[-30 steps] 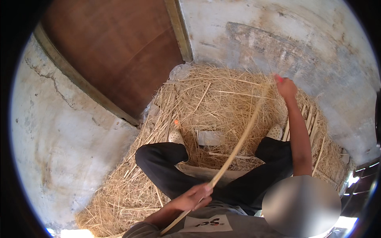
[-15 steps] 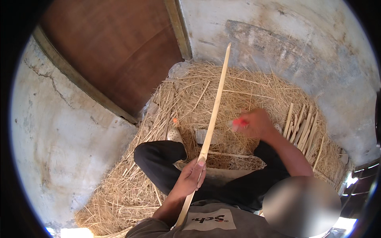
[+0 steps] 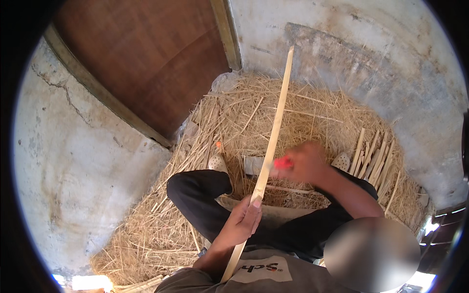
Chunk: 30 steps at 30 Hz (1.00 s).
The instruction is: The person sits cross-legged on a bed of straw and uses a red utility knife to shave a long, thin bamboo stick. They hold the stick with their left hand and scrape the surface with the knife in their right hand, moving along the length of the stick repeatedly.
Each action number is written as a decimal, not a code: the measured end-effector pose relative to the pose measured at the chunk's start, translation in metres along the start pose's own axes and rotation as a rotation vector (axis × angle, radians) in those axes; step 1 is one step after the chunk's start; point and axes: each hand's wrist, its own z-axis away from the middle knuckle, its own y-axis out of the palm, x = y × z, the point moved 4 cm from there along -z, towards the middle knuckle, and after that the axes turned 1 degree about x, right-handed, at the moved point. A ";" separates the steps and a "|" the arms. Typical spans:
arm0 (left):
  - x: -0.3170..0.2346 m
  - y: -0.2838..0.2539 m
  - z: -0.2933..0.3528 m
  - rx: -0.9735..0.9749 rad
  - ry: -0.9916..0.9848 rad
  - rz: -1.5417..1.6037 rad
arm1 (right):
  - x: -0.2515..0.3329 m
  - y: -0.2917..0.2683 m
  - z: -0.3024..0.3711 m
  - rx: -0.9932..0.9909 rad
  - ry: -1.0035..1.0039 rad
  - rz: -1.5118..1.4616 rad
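Note:
A long, pale, flat strip of split wood or bamboo [image 3: 276,128] slants up from beside my body, its pointed far end in front of the wall. My left hand [image 3: 240,223] is closed around its lower part, the thumb on top. In my right hand [image 3: 309,164] is a small red-handled tool [image 3: 283,162], its front part at the strip's right edge. Motion smears this hand and the tool, so the blade's shape cannot be made out and touching cannot be told.
Straw-like shavings [image 3: 308,124] cover the floor around my crossed legs [image 3: 205,195]. Several pale sticks [image 3: 373,158] lie at the right. A greyish block [image 3: 254,165] lies in front of me. A brown door [image 3: 141,58] and worn plaster walls [image 3: 391,83] enclose the corner.
My right hand has moved left and slightly nearer, bringing the red-handled tool up to the strip. The strip has shifted a little to the right in the picture, still in my left hand.

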 end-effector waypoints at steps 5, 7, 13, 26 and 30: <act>0.003 -0.002 -0.007 0.010 0.039 -0.063 | -0.024 -0.003 -0.009 -0.072 0.024 0.154; 0.005 0.000 -0.003 0.027 0.041 -0.054 | -0.058 -0.009 -0.015 -0.072 0.170 0.151; 0.007 -0.001 -0.001 0.089 0.031 -0.003 | -0.037 0.006 -0.002 -0.050 0.138 0.036; 0.010 0.005 0.012 0.178 -0.073 0.029 | -0.137 -0.001 -0.016 -0.247 0.449 0.204; 0.016 0.011 0.023 0.242 -0.056 0.058 | -0.186 -0.032 -0.006 -0.070 0.605 0.331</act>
